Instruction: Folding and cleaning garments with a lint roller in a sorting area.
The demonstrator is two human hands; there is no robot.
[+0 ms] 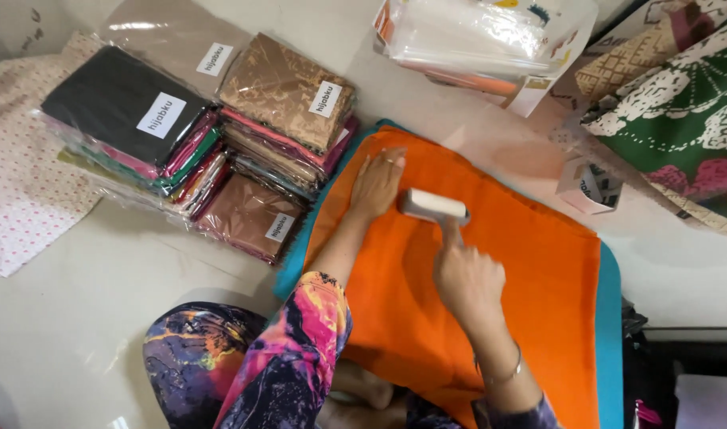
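An orange cloth [530,270] lies spread flat on a teal mat [612,318] on the floor. My left hand [377,184] rests flat on the cloth's far left part, fingers apart, a ring on one finger. My right hand [467,278] grips the handle of a white lint roller [432,206], whose roll lies on the cloth just right of the left hand. A thin bangle sits on my right wrist. My knee in multicoloured printed fabric [244,365] is at the bottom.
Stacks of folded cloths in clear plastic bags [196,127], each with a white label, stand at the left. A pile of empty plastic sleeves [482,40] lies at the top. A small white box [587,187] and patterned fabrics [681,103] are at the right.
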